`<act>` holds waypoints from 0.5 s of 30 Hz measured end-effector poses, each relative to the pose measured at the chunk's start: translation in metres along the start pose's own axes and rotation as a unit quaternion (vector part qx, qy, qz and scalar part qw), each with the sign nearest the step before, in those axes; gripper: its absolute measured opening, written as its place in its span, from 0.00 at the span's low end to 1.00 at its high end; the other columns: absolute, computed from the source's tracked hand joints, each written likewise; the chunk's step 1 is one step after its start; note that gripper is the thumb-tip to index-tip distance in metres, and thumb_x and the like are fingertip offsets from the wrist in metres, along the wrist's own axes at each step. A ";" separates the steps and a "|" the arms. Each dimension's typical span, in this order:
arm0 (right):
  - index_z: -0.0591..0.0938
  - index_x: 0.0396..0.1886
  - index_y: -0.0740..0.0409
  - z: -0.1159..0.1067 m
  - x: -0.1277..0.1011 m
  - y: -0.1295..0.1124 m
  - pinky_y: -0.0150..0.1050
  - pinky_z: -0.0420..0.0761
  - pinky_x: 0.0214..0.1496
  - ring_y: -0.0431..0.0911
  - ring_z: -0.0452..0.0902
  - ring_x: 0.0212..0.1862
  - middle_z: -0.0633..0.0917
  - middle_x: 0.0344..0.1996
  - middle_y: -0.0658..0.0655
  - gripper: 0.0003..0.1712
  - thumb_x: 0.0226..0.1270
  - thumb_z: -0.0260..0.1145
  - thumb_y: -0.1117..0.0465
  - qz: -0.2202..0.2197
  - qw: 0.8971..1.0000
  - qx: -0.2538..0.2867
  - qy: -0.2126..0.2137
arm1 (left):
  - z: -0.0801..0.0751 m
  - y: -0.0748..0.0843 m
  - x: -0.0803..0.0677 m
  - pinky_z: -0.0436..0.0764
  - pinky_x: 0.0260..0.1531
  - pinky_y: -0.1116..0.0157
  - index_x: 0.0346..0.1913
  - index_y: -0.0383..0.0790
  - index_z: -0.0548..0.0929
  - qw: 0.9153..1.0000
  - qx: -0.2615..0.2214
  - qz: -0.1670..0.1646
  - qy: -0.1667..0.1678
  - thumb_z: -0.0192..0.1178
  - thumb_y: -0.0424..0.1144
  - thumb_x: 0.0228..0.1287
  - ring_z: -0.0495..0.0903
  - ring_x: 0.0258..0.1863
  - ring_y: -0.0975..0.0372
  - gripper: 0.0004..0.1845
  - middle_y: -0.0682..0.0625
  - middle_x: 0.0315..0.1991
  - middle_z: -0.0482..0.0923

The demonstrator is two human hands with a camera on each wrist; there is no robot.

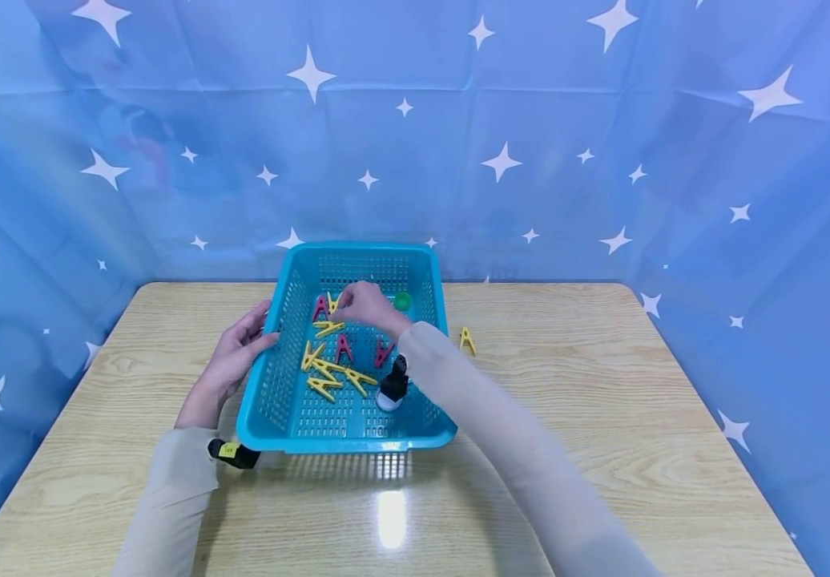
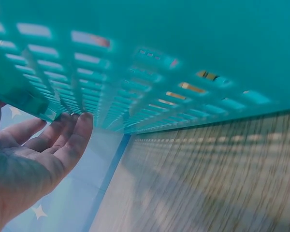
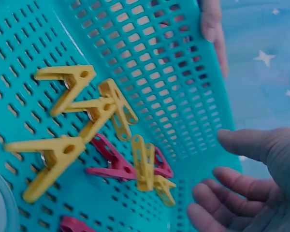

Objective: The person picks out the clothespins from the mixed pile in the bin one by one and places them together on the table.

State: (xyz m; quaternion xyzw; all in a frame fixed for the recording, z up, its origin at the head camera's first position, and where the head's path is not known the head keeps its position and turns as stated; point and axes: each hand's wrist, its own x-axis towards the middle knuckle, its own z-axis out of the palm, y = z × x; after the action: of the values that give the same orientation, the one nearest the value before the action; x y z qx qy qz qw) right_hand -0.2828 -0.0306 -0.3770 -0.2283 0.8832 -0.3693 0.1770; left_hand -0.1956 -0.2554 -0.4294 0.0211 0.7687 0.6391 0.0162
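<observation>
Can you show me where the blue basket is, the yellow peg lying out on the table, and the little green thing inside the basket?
basket [image 1: 346, 439]: head view, on its near rim.
yellow peg [image 1: 467, 340]: head view, middle of the peg, right of the basket.
green thing [image 1: 404, 301]: head view, its round top, far right corner.

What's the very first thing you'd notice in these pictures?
The bright turquoise plastic basket in the middle of the wooden table, with yellow and red plastic clothespins scattered inside it. The right hand reaches into it, and the left hand touches its outer side wall. One yellow clothespin lies outside, right of the basket.
</observation>
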 end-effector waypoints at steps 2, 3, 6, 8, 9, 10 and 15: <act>0.73 0.15 0.58 0.005 0.000 0.002 0.32 0.62 0.20 0.42 0.61 0.16 0.67 0.12 0.47 0.20 0.63 0.66 0.55 0.011 1.000 0.011 -0.011 | 0.000 0.001 -0.001 0.79 0.44 0.67 0.74 0.43 0.50 1.000 0.000 -0.003 0.001 0.51 0.36 0.70 0.66 0.60 0.43 0.34 0.35 0.67 0.59; 0.68 0.12 0.57 0.008 0.001 0.002 0.32 0.57 0.18 0.41 0.54 0.14 0.62 0.09 0.47 0.24 0.63 0.66 0.54 0.020 1.000 0.012 -0.016 | 0.000 0.001 -0.001 0.79 0.44 0.67 0.74 0.43 0.50 1.000 0.002 -0.004 0.002 0.51 0.36 0.70 0.66 0.61 0.43 0.34 0.35 0.67 0.59; 0.59 0.08 0.54 0.015 0.003 0.003 0.32 0.51 0.15 0.40 0.45 0.11 0.54 0.07 0.47 0.32 0.63 0.66 0.51 0.048 0.998 -0.006 -0.028 | 0.000 0.001 -0.001 0.79 0.44 0.67 0.74 0.43 0.50 1.000 -0.001 -0.005 0.003 0.51 0.36 0.70 0.66 0.61 0.43 0.34 0.35 0.67 0.59; 0.59 0.07 0.54 0.019 0.006 0.005 0.33 0.51 0.14 0.40 0.45 0.10 0.54 0.06 0.47 0.32 0.61 0.68 0.52 0.071 0.997 -0.020 -0.031 | 0.001 0.001 -0.001 0.79 0.44 0.67 0.74 0.43 0.50 1.000 -0.002 -0.004 0.002 0.51 0.36 0.70 0.66 0.61 0.43 0.34 0.35 0.67 0.59; 0.59 0.07 0.54 0.021 0.008 0.005 0.33 0.52 0.14 0.40 0.45 0.10 0.54 0.06 0.47 0.32 0.60 0.68 0.52 0.078 0.996 -0.026 -0.032 | 0.001 0.001 -0.001 0.79 0.44 0.67 0.74 0.43 0.50 1.000 -0.004 -0.004 0.001 0.51 0.36 0.70 0.66 0.61 0.43 0.34 0.35 0.67 0.59; 0.59 0.07 0.53 0.023 0.009 0.006 0.33 0.52 0.14 0.40 0.46 0.10 0.54 0.07 0.47 0.32 0.59 0.69 0.53 0.085 0.995 -0.030 -0.032 | 0.001 0.001 -0.001 0.79 0.44 0.67 0.74 0.43 0.50 1.000 -0.006 -0.003 0.000 0.51 0.36 0.70 0.66 0.60 0.43 0.34 0.34 0.67 0.59; 0.59 0.07 0.52 0.031 0.011 0.010 0.34 0.55 0.14 0.41 0.47 0.11 0.54 0.07 0.48 0.32 0.57 0.71 0.54 0.103 0.993 -0.045 -0.040 | 0.001 0.002 -0.001 0.79 0.44 0.67 0.74 0.43 0.50 1.000 -0.006 -0.004 0.001 0.51 0.36 0.70 0.66 0.60 0.43 0.34 0.34 0.67 0.59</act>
State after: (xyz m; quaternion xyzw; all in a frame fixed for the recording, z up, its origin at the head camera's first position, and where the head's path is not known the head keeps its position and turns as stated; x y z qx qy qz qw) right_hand -0.2801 -0.0480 -0.4066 -0.1584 0.9100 -0.2998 0.2388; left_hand -0.1943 -0.2543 -0.4279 0.0173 0.7652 0.6433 0.0177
